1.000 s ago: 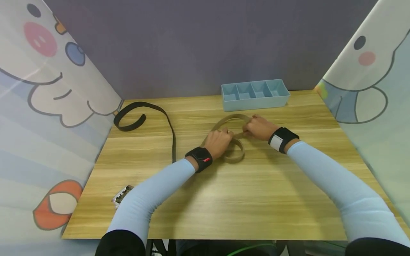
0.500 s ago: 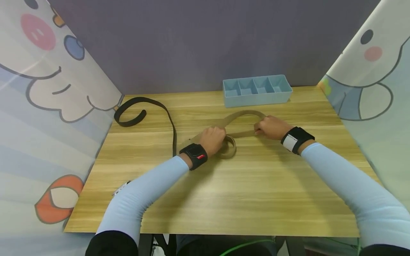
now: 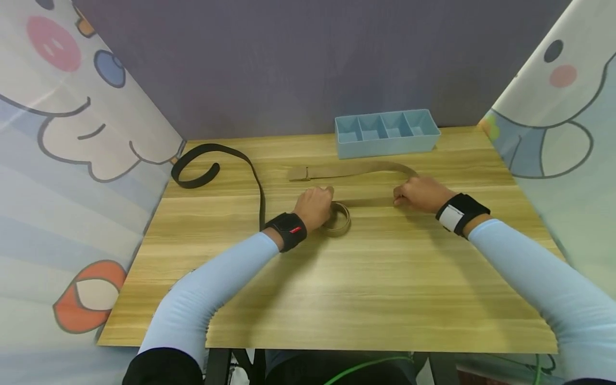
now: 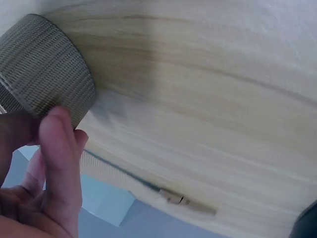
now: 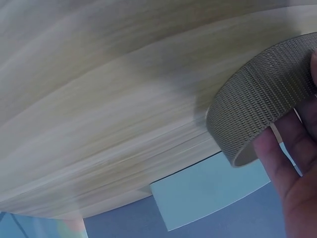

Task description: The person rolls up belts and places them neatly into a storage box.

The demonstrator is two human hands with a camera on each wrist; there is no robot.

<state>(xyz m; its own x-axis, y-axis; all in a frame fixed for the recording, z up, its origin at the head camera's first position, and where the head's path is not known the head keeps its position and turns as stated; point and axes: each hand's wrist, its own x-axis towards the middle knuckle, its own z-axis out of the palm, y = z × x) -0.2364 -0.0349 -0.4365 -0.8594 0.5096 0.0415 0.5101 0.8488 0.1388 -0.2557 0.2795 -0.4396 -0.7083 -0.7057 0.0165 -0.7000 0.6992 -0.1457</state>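
A tan woven webbing belt lies across the middle of the table, with a clasp near its end, left of centre. My left hand pinches the belt beside a small coiled loop; the left wrist view shows thumb and fingertips on the ribbed webbing. Farther right, my right hand grips the belt where it bends round, and the webbing curves between thumb and fingers in the right wrist view. A stretch of belt runs between the two hands. Its fold at the right hand is partly hidden.
A black strap curls at the back left of the table. At the back stands a light blue box with several compartments, against a grey wall. Printed panels flank both sides.
The right hand has moved right with the belt and the left hand slightly left. The belt's clasp end has come out from under the left hand and lies straighter; the coil looks smaller.
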